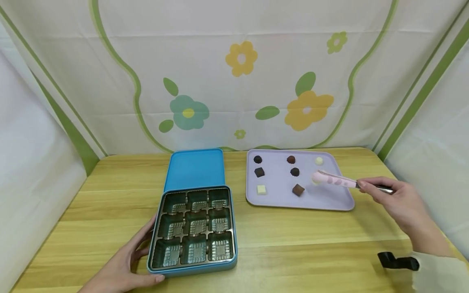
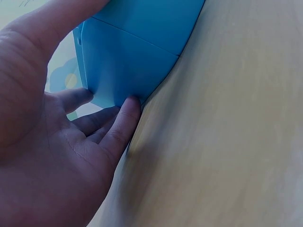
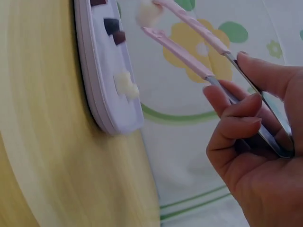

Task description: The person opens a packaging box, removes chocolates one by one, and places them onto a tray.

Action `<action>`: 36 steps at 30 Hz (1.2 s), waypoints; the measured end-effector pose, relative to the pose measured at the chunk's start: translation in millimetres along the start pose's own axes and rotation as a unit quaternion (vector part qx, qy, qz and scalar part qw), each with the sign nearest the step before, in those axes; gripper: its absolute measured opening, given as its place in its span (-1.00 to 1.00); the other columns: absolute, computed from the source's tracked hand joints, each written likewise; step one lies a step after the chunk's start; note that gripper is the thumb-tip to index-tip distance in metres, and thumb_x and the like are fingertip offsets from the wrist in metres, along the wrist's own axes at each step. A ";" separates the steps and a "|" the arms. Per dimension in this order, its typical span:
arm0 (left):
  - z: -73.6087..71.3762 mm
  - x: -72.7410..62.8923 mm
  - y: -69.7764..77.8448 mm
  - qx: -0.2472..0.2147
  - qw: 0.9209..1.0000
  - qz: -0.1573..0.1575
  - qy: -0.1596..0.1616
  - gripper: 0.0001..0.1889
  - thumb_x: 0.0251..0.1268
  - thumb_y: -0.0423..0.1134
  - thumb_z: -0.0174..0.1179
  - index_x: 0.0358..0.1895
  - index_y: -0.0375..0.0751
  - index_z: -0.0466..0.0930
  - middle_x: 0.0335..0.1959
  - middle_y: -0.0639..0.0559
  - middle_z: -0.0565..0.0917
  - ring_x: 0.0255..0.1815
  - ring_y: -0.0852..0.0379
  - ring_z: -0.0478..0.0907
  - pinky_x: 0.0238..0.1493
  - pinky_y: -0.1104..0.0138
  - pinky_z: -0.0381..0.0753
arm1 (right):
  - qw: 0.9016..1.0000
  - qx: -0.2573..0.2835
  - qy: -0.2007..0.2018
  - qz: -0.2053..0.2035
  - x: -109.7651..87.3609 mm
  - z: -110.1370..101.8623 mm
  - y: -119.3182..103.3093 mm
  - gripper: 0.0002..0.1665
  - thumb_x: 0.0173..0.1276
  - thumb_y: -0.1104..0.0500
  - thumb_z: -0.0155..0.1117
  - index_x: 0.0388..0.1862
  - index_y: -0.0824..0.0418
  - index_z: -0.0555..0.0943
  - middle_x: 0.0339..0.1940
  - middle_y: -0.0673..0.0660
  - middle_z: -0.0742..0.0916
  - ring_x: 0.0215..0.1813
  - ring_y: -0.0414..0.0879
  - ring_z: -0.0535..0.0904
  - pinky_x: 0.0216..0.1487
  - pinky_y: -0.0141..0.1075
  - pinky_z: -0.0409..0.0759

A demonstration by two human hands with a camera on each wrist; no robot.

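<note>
My right hand (image 1: 403,203) holds metal tongs (image 3: 199,47) with pink tips. A whitish chocolate (image 3: 150,13) sits between those tips, raised off the lilac tray (image 1: 278,200); in the head view it is partly hidden by the tongs. My left hand (image 1: 124,260) grips the near left corner of a blue tin (image 1: 205,268), thumb along the front and fingers at the left side. A dark plastic insert (image 1: 198,228) with several square compartments fills the tin, and no chocolate shows in them. In the left wrist view, fingertips (image 2: 131,104) touch the tin's wall near the tabletop.
On the tray lie several spaced chocolates, among them a dark round one (image 1: 258,159), a white square (image 1: 261,189) and a brown square (image 1: 298,190). The blue lid (image 1: 196,169) lies behind the tin on the wooden table (image 1: 286,252). A flowered cloth (image 1: 220,85) hangs behind.
</note>
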State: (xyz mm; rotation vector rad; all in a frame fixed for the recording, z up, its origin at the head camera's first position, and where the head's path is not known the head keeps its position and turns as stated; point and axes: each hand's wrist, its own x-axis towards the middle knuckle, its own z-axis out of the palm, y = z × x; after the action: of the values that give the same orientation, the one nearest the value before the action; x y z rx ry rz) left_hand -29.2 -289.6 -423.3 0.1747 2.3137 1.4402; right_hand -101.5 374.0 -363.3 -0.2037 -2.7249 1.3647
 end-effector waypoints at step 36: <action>1.1 -3.2 4.1 0.000 1.000 0.015 0.005 0.29 0.22 -0.20 0.60 0.78 0.43 -0.23 0.77 -0.30 0.03 0.40 0.37 0.47 0.23 0.51 0.58 | 0.974 -0.214 0.042 -0.068 -7.8 -6.4 -15.5 -0.54 0.37 -0.18 0.58 -0.04 0.16 0.87 0.01 0.38 0.85 -0.34 -0.61 0.50 -0.45 -0.44 0.52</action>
State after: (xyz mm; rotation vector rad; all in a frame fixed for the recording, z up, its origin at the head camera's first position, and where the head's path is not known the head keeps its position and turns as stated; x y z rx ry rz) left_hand -26.2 -287.8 -419.3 0.2033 2.3288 1.4588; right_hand -94.1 368.7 -347.2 -0.0950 -2.8626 0.7060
